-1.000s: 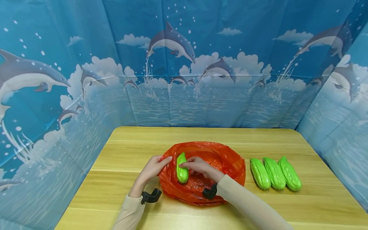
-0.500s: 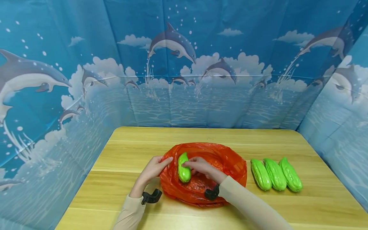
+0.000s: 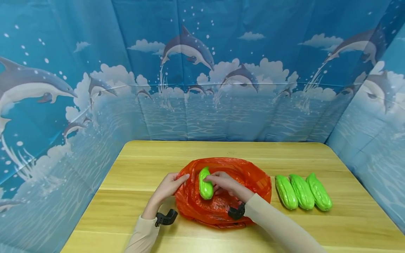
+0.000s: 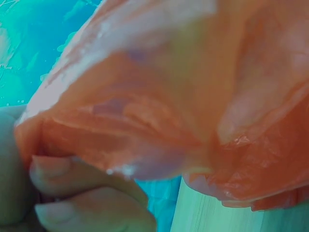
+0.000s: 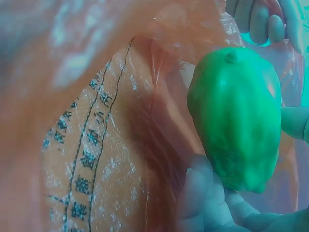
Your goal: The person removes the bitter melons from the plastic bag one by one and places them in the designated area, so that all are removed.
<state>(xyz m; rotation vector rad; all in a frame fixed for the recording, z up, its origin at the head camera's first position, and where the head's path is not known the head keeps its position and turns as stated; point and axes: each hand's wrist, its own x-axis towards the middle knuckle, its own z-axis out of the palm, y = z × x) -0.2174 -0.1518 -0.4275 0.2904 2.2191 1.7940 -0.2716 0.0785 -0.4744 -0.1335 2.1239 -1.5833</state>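
An orange-red plastic bag (image 3: 226, 211) lies on the table with its mouth spread wide. My left hand (image 3: 171, 183) pinches the bag's left rim; in the left wrist view its curled fingers (image 4: 89, 200) grip the thin plastic. Within the bag's mouth, my right hand (image 3: 225, 183) holds a glossy green gourd-like vegetable (image 3: 206, 188) with a pointed, bent tip. The right wrist view shows this ridged vegetable (image 5: 236, 121) from its blunt end, between the thumb (image 5: 295, 123) and the other fingers. Dark printed characters run along the bag's wall (image 5: 89, 159) there.
Three similar green vegetables (image 3: 303, 192) lie side by side on the wooden table (image 3: 152, 158), right of the bag. A blue curtain with dolphins (image 3: 190, 116) hangs behind and along both sides. Each wrist carries a black camera mount (image 3: 166, 217).
My right hand has shifted a little to the right inside the bag's mouth, with the green vegetable in it. My left hand keeps its grip on the rim.
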